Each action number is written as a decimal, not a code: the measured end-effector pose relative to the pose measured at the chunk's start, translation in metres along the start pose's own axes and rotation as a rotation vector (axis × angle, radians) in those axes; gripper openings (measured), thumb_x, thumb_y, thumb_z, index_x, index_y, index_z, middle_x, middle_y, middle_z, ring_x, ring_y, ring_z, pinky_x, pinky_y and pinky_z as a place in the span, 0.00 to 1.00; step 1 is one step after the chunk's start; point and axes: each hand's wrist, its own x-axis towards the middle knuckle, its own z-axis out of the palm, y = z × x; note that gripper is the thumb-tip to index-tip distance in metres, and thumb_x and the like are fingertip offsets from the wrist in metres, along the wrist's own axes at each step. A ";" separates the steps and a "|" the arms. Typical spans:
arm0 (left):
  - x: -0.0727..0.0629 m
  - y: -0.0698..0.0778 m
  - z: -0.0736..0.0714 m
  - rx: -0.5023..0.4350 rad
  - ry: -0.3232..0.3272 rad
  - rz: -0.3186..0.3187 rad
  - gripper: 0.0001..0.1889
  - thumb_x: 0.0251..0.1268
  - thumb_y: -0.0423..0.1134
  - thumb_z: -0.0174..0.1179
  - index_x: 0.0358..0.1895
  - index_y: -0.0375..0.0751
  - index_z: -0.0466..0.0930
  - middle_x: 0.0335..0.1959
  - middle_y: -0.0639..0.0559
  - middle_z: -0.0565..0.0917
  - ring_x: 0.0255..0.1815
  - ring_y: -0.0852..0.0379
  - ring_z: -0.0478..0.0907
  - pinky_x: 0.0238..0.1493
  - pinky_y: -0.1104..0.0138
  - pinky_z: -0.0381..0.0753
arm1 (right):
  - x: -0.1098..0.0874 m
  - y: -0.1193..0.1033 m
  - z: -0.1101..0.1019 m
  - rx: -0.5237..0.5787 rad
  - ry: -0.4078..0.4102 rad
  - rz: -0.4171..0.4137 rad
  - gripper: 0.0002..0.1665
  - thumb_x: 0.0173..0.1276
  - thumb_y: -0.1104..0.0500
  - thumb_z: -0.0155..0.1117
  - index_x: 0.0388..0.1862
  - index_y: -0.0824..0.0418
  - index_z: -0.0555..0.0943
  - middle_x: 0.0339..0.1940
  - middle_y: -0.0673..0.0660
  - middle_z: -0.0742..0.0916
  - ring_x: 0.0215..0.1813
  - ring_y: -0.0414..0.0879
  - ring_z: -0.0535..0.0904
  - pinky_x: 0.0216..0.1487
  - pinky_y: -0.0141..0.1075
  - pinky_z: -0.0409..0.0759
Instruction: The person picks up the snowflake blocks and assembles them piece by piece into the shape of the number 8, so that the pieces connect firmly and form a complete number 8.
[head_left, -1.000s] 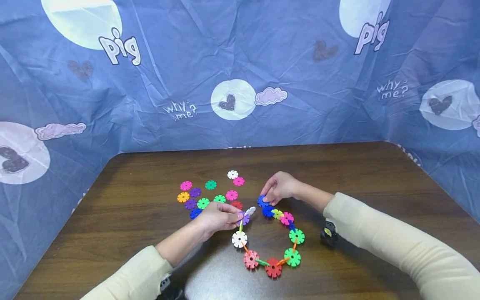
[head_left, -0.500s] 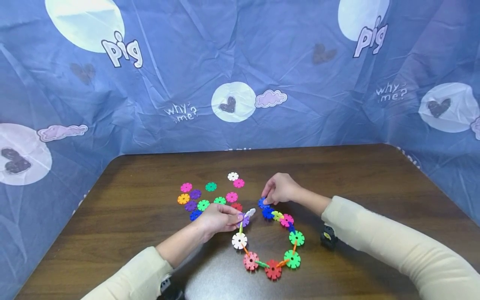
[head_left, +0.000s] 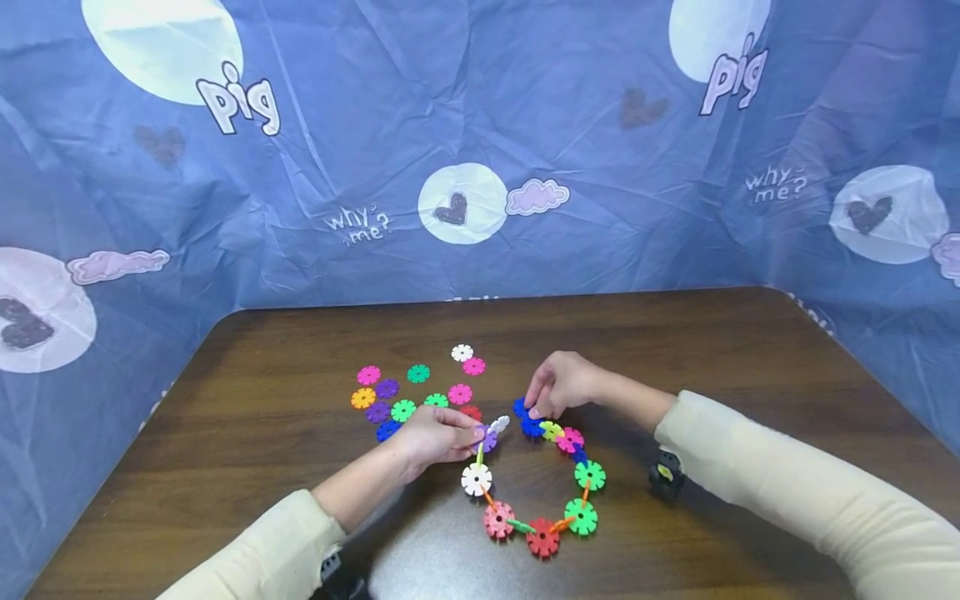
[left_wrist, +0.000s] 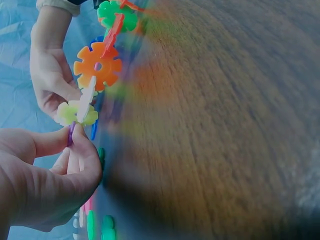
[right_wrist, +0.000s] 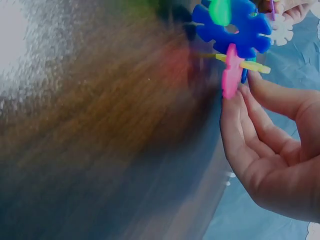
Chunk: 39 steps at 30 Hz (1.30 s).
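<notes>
Notched plastic interlocking discs form a ring-like chain on the brown table (head_left: pixel 675 350), with a gap at its far side. At the chain's left end, my left hand (head_left: pixel 438 435) pinches a purple disc (head_left: pixel 491 442) between thumb and fingertips; a pale grey disc (head_left: pixel 499 425) slots into it. My right hand (head_left: pixel 566 385) pinches the blue discs at the other end, its thumb over where the end blue disc (head_left: pixel 520 407) meets a second blue disc (head_left: pixel 532 427). In the right wrist view, its fingertips are also right by a pink disc (right_wrist: pixel 231 75). The held edges are partly hidden by fingers.
Several loose discs lie flat beyond my left hand, among them an orange disc (head_left: pixel 363 398), a teal disc (head_left: pixel 418 373) and a white disc (head_left: pixel 462 353). A red disc (head_left: pixel 543 539) marks the chain's near side. A printed blue cloth (head_left: pixel 300 167) hangs behind the table.
My right thumb has slid slightly nearer, from the end blue disc towards the second one. The left hand and the chain stay nearly in place.
</notes>
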 end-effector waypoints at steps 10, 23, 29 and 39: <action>0.000 -0.001 0.001 0.015 -0.003 -0.001 0.13 0.66 0.27 0.56 0.48 0.21 0.78 0.26 0.56 0.81 0.25 0.66 0.75 0.37 0.74 0.84 | -0.001 0.001 0.003 0.075 -0.171 0.038 0.10 0.60 0.63 0.70 0.37 0.68 0.85 0.26 0.51 0.88 0.28 0.38 0.82 0.40 0.36 0.87; 0.002 0.001 0.000 0.042 0.001 0.006 0.12 0.65 0.28 0.58 0.47 0.22 0.79 0.26 0.56 0.82 0.26 0.67 0.76 0.41 0.70 0.85 | 0.000 -0.006 -0.003 0.179 -0.188 0.053 0.11 0.61 0.63 0.68 0.39 0.70 0.83 0.21 0.46 0.84 0.26 0.38 0.79 0.35 0.31 0.84; 0.002 0.001 0.001 0.048 -0.013 0.013 0.12 0.64 0.29 0.59 0.46 0.22 0.80 0.24 0.57 0.83 0.26 0.67 0.77 0.40 0.70 0.85 | 0.000 -0.007 -0.001 0.197 -0.175 0.061 0.11 0.61 0.64 0.68 0.39 0.71 0.83 0.19 0.46 0.83 0.25 0.38 0.78 0.34 0.31 0.84; 0.003 0.004 0.004 0.052 -0.010 0.005 0.11 0.63 0.28 0.60 0.45 0.23 0.80 0.25 0.56 0.83 0.26 0.66 0.76 0.38 0.72 0.84 | 0.000 -0.009 0.000 0.221 -0.156 0.058 0.11 0.63 0.66 0.66 0.40 0.74 0.82 0.19 0.45 0.84 0.25 0.36 0.78 0.36 0.32 0.86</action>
